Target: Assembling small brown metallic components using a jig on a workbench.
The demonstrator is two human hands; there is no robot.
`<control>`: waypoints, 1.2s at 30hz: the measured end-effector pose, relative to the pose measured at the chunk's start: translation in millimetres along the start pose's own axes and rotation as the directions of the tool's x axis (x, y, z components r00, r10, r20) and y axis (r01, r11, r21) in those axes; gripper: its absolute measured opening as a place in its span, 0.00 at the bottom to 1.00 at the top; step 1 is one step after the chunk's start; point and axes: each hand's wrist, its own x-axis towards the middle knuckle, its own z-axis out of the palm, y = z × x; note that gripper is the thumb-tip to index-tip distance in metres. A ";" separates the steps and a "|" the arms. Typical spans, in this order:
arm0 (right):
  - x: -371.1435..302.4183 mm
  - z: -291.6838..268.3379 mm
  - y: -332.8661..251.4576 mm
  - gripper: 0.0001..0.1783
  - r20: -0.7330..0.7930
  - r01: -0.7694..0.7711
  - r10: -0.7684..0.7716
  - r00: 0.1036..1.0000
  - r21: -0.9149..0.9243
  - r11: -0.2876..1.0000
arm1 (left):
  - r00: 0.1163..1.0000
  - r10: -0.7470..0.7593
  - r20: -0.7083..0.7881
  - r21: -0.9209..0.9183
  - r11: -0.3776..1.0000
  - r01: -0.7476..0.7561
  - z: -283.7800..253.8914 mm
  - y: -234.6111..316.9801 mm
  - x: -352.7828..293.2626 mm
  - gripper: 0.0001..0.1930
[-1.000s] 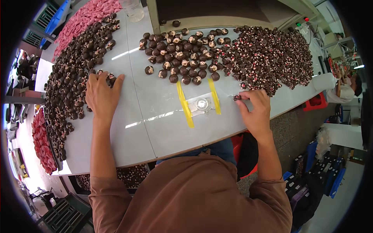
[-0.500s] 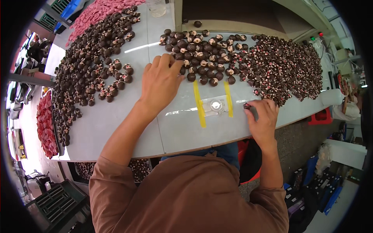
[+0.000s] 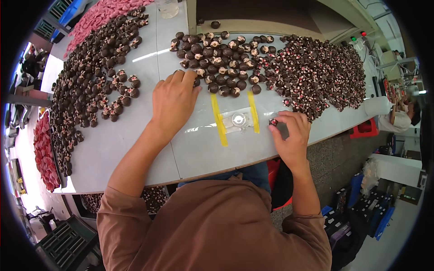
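Observation:
At the left edge of a group of dark brown balls with pale patches (image 3: 233,56), my left hand (image 3: 174,99) has its fingers curled down, thumb and forefinger closed about one dark ball (image 3: 196,82), mostly hidden by the fingers. My right hand (image 3: 293,135) pinches a small dark piece with a reddish spot (image 3: 273,122) between thumb and fingertips, just above the tabletop. Between the hands, a small clear fixture with a round white centre (image 3: 238,119) lies between two yellow tape strips (image 3: 219,121). Beyond my right hand spreads a heap of small dark pieces with red and pale bits (image 3: 316,74).
More dark balls (image 3: 95,67) cover the left of the white table (image 3: 149,162). Pink parts (image 3: 101,20) lie behind them and red parts (image 3: 45,153) at the left edge. A clear container (image 3: 167,8) stands at the back. A white bottle (image 3: 378,105) lies far right.
The whole view has shifted, so the table and things sit further left in the picture. Both hands keep nearly the same place over the table, the right still pinching its small piece.

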 end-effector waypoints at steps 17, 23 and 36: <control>9.9 2.4 -16.8 0.19 0.004 -0.091 0.093 0.996 0.259 0.962 | 0.702 0.038 0.711 -0.701 0.116 0.704 -36.2 24.1 -34.9 0.12; 21.1 2.0 -77.7 0.19 0.109 0.109 -0.148 0.983 0.302 0.947 | 0.692 0.147 0.707 -0.707 0.202 0.678 -30.7 46.8 -42.6 0.14; 19.5 5.3 -88.0 0.21 0.295 -0.112 -0.060 0.954 0.534 0.838 | 0.889 0.219 0.401 -0.850 0.450 0.273 -24.8 34.1 -51.6 0.07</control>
